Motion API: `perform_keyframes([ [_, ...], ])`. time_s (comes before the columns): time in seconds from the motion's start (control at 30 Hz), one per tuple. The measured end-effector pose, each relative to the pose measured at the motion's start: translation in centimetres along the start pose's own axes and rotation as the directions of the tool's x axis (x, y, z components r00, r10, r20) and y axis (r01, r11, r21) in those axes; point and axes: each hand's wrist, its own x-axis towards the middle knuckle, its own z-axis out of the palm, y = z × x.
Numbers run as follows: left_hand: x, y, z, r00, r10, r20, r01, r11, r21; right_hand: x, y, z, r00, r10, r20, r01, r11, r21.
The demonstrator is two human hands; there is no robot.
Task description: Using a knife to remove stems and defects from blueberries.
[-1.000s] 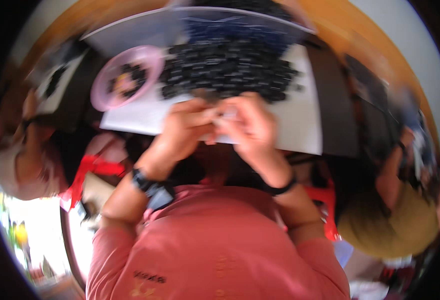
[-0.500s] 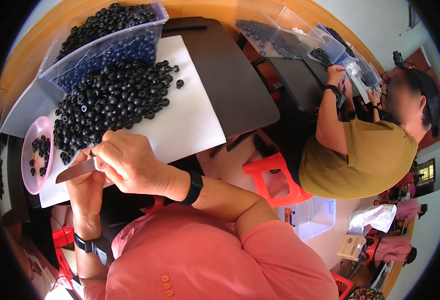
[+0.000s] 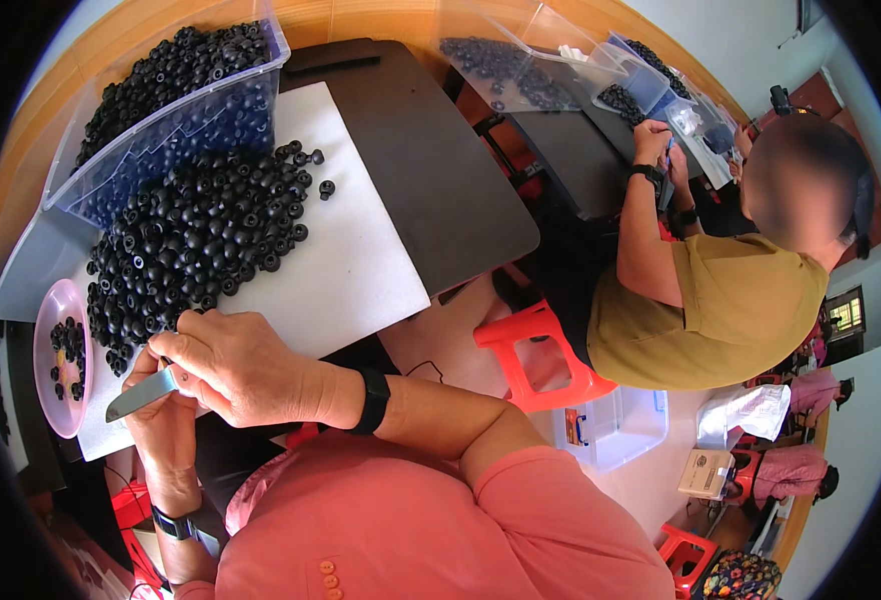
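Note:
My right hand [image 3: 245, 368], with a black band on its wrist, is closed around a grey metal blade [image 3: 138, 396] that points to the lower left. My left hand [image 3: 160, 430] lies just under it, fingers curled up against the blade; the right hand hides what it holds. Both hands are at the near edge of a white board [image 3: 360, 255]. A heap of small black ring-shaped parts [image 3: 195, 240] lies on the board just beyond my fingers. A pink bowl [image 3: 48, 310] with a few of the parts stands to the left of my hands.
A clear bin [image 3: 175, 95] full of black parts stands at the back left, on a dark table [image 3: 430, 170]. To the right a person in an olive shirt [image 3: 720, 310] works at another table with clear bins [image 3: 520, 65]. A red stool [image 3: 530, 350] stands between us.
The view has swung from straight over the board to the right, bringing the neighbouring person into sight. My hands stay together at the board's near edge with the blade.

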Motion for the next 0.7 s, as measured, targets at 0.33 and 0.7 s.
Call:
perform_keyframes([
  [0.33,0.7,0.4,-0.9,0.994,0.017,0.107,-0.008,0.996,-0.084,-0.3,0.5,-0.5,0.976,0.192,-0.105,-0.129,0.893,0.431],
  [0.7,1.0,2.6,0.3,0.997,-0.076,0.003,0.075,0.972,-0.221,-0.9,0.8,-0.7,0.857,0.512,-0.054,-0.320,0.613,0.723],
])
